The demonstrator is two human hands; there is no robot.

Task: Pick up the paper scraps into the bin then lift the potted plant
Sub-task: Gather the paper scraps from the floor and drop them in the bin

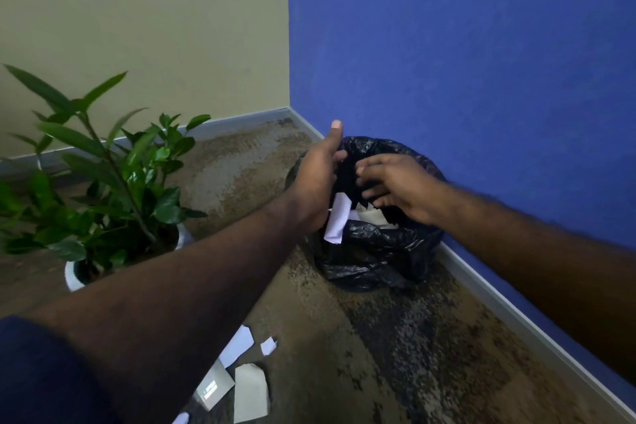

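A bin lined with a black plastic bag (371, 251) stands against the blue wall. My left hand (316, 179) is at its left rim, holding a white paper scrap (337, 220) over the opening. My right hand (395, 186) hovers over the bin's mouth, fingers spread and empty. Pale paper lies inside the bin (373, 217). Several paper scraps (249, 392) lie on the carpet near the bottom of the view, partly hidden by my left arm. The potted plant (113, 189) in a white pot (72, 277) stands on the floor to the left.
The bin sits near the room's corner, where a beige wall (155, 27) meets the blue wall (464, 62). A grey skirting board (499, 306) runs along both. Mottled brown carpet (395, 337) lies between plant, bin and scraps.
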